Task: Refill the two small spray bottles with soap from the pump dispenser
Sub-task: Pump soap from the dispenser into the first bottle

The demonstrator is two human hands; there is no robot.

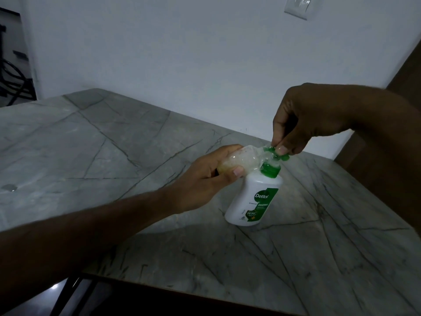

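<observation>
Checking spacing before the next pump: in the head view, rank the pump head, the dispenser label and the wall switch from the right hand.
1. Pump head, at the right hand fingertips.
2. Dispenser label, below it.
3. Wall switch, top of wall.

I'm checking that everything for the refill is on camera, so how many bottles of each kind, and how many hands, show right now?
Small clear spray bottles: 1, the spray bottle held tilted by the left hand
Pump dispensers: 1, the white and green pump dispenser standing on the marble table
Hands: 2, with the right hand on the pump head
Total: 4
The second spray bottle is not in view.
</observation>
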